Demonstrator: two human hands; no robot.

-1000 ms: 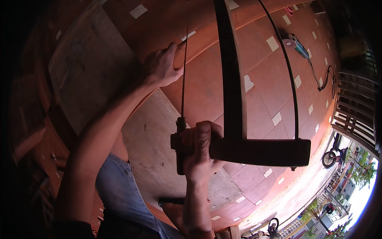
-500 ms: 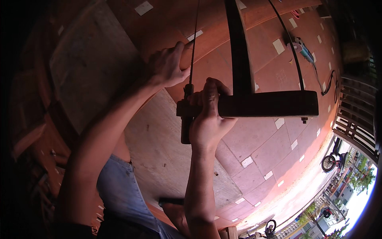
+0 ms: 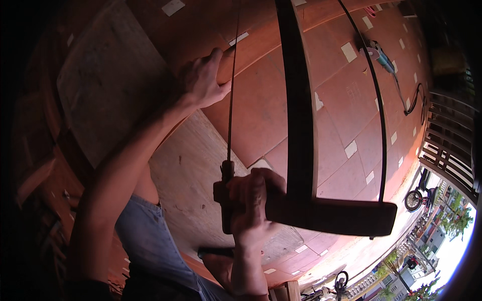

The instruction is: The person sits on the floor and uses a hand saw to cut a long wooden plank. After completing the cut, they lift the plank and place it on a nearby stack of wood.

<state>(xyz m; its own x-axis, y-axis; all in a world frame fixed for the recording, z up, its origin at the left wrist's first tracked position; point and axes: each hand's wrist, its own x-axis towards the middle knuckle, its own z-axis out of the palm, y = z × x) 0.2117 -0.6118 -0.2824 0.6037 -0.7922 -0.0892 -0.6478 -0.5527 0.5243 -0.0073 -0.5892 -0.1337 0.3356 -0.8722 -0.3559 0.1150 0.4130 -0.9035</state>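
In the head view, I am watching my right hand (image 3: 251, 200) wrapping its fingers (image 3: 253, 188) tightly around the near end of a wooden frame saw (image 3: 301, 150), at the handle where the thin blade (image 3: 231, 100) is meeting the dark crosspiece. That closed grip is, I judge, keeping the blade taut and lined up as it is running away from me toward the far side.

My left hand (image 3: 201, 83) is lying farther out and to the left, fingers curled over the edge of a reddish wooden piece (image 3: 251, 45), the thumb sitting just beside the blade. I think it is pressing the wood down so it is not shifting under the cut.

The wood is resting on a pale board (image 3: 186, 170) serving as the desk, over a floor of red tiles (image 3: 346, 100). My knee in blue jeans (image 3: 145, 241) is showing below. A power tool with its cable (image 3: 384, 60) is lying well apart at the far right, and a metal gate (image 3: 447, 150) is standing at the right edge.
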